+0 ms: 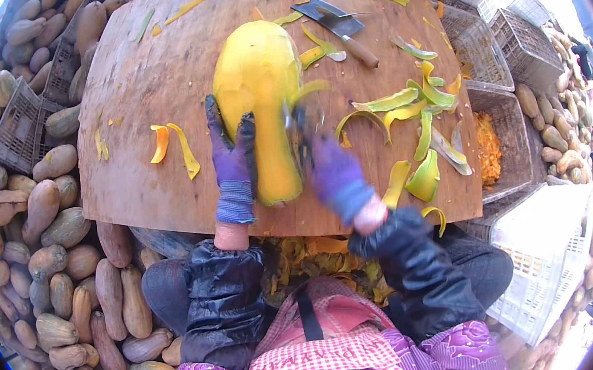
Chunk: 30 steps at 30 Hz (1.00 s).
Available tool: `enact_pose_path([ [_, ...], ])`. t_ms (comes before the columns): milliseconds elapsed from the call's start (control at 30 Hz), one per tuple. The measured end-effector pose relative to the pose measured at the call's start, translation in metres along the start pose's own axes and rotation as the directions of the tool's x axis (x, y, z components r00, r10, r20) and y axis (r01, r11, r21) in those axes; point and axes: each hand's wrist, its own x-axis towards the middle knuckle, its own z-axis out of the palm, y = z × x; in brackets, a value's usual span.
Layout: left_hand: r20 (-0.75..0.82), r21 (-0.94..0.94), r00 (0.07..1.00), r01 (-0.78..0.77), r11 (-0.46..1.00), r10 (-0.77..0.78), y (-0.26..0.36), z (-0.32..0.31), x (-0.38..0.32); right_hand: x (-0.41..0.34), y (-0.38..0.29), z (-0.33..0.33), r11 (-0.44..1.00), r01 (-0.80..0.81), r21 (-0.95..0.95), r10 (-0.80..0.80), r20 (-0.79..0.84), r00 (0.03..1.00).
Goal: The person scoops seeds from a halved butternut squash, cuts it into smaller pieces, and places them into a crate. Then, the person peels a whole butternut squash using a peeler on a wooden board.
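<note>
A large, mostly peeled yellow squash (262,79) lies on the wooden board (138,93), its narrow end towards me. My left hand (232,143), in a purple and dark glove, presses on the left side of its neck, thumb and fingers apart. At the squash's right side my right hand (326,154), in a similar glove, is blurred by motion. It is closed around a blurred tool with a shiny metal part, which looks like a peeler (288,115). A strip of yellow peel (310,90) stands off the squash just above that tool.
A cleaver (332,19) with a wooden handle lies at the board's upper right. Peel strips (419,110) are scattered on the right. Heaped squashes (63,228) fill the left. Plastic crates stand at right, one holding orange pulp (487,149). More peelings (310,260) lie below the board.
</note>
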Motion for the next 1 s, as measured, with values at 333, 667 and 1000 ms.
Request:
enact_pose_path([
  [333,-0.055,-0.003,0.998,-0.014,1.000,0.014,0.007,-0.002,-0.003,-0.035,-0.004,-0.072,0.999,0.014,-0.048,-0.009,0.111,0.994],
  [667,-0.103,-0.031,0.993,-0.052,0.998,0.049,0.006,-0.004,-0.004,-0.093,-0.032,-0.057,0.968,0.106,-0.228,0.007,0.449,0.893],
  [1000,-0.047,-0.049,0.998,-0.042,0.998,0.039,-0.004,0.019,-0.001,0.006,0.000,-0.030,0.986,0.087,-0.142,-0.067,0.142,0.988],
])
